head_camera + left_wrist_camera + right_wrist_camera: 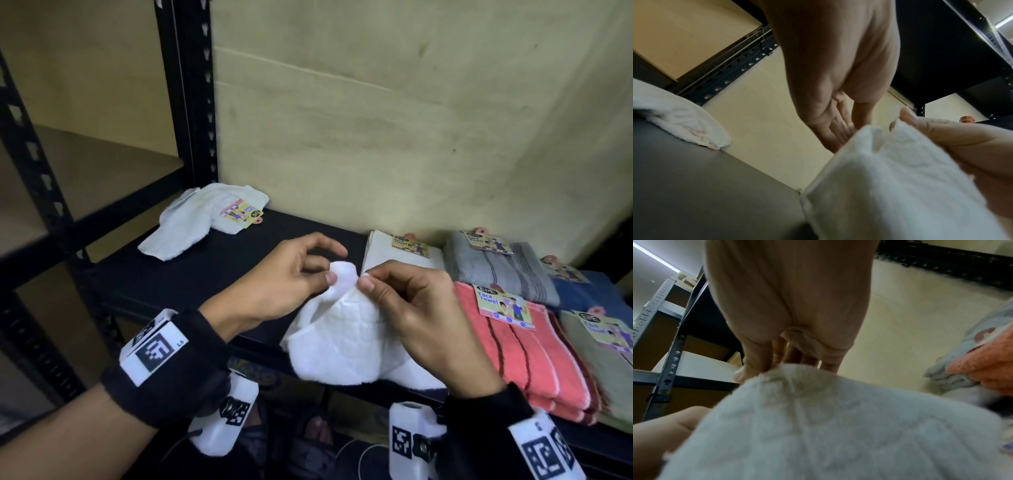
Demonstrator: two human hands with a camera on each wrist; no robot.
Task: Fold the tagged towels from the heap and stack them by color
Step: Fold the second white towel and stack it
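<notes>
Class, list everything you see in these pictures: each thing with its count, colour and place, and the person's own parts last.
held towel: one, white, front shelf edge
loose towel: one, white, tagged, back left
cream towel: one, folded, tagged, behind hands
grey towel: one, striped, folded, back right
blue towel: one, far right
pink towel: one, front right
green towel: one, right edge
shelf: one, black
left hand: pinches held towel
right hand: pinches held towel

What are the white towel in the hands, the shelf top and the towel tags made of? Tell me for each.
White towel: soft looped terry cloth, likely cotton; fuzzy matte pile, limp drape from the left hand and right hand.
Shelf top: smooth, matte black board, possibly painted metal or laminate; I cannot tell which.
Tags: printed card, flat with a slight sheen.
</notes>
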